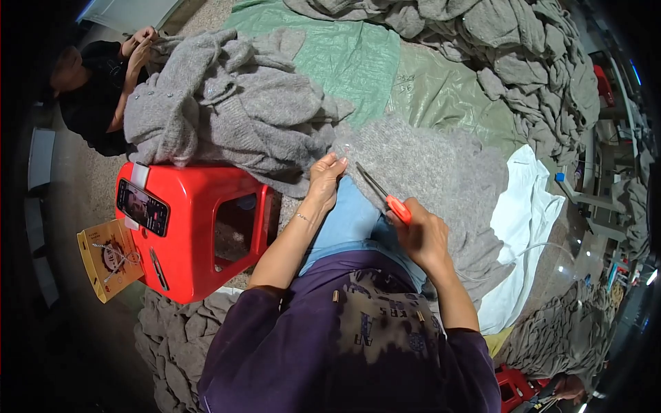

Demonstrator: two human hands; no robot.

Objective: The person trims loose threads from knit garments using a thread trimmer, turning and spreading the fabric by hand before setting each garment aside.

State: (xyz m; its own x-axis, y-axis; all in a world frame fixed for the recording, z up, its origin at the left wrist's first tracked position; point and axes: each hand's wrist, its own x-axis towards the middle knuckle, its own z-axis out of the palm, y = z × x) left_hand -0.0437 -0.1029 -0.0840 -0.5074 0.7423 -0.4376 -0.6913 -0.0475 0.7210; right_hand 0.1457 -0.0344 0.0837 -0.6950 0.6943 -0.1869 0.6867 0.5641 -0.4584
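Across my lap and beyond it spreads a fuzzy grey knit garment (413, 153). At its left edge my left hand (325, 182) is closed, thumb and fingers pinching the knit. Wrapped round the orange handles of a pair of scissors (398, 208) is my right hand (425, 237). The dark, slim blades point up and left toward my left hand, over the knit. Their tips lie a short way from my left fingertips and look apart from them. Blue cloth covers my legs between the two hands.
Left stands a red plastic stool (182, 206) bearing a phone (142, 207), small dark snips (158, 269) and a yellow paper bag (110, 258). Grey knits heap (241, 110) beyond it, beside another person (96, 96). A larger pile (516, 48) lies far right; white cloth (520, 227) hangs right.
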